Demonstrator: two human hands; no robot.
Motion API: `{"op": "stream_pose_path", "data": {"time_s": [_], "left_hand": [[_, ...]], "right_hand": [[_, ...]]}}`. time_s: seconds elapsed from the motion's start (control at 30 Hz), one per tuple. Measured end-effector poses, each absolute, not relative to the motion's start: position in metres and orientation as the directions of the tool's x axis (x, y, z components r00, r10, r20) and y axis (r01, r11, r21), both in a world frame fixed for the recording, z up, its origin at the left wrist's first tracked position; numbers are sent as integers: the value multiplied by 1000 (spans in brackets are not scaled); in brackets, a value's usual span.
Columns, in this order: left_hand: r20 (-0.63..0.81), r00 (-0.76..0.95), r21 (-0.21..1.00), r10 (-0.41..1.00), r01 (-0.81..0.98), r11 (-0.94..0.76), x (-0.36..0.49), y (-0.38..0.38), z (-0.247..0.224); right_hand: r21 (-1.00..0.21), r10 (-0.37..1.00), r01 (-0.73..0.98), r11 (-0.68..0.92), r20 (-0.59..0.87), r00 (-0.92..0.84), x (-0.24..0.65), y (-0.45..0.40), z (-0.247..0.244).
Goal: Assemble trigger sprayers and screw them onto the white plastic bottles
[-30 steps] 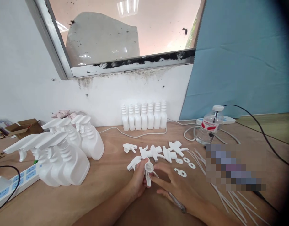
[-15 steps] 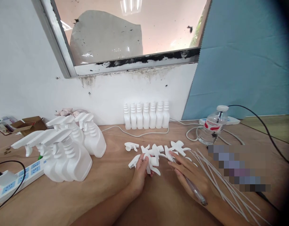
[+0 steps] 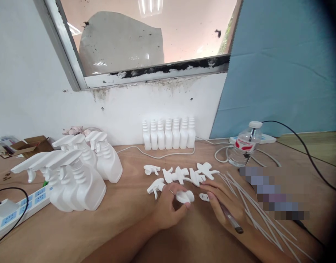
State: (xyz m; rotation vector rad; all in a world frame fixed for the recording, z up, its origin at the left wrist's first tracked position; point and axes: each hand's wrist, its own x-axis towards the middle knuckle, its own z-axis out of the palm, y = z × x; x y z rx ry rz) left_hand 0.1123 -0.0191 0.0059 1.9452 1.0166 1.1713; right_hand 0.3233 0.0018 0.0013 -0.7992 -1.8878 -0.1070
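A white trigger spray head (image 3: 185, 197) is gripped between the thumb and fingers of my left hand (image 3: 168, 206), turned with its round collar to the right. Through my right hand (image 3: 225, 201) runs a pen (image 3: 230, 218) with a clear barrel and a dark end; its front part is hidden under the fingers. At the thumb tip of that hand is a small flat white oval piece (image 3: 204, 197) with holes. Just beyond both hands lie several loose white spray heads (image 3: 181, 174) and a single one (image 3: 156, 187) left of my left hand.
Assembled spray bottles (image 3: 87, 182) stand at the left beside a power strip (image 3: 17, 210). Open-necked white bottles (image 3: 168, 137) line the wall. Thin white tubes (image 3: 255, 204) lie on the right, near a clear water bottle (image 3: 243, 148) and cables. A cardboard box (image 3: 31, 146) sits far left.
My left hand has turned the spray head over, its collar now facing right, and shifted slightly nearer and rightward. The small oval piece now shows by my right thumb. The pen stays in my right hand.
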Motion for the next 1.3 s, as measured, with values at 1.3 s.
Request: {"op": "stream_pose_path", "data": {"time_s": [1.3], "left_hand": [[812, -334, 578, 478, 572, -582, 5, -25, 175]], "right_hand": [[-863, 863, 166, 478, 426, -270, 293, -16, 12]]}}
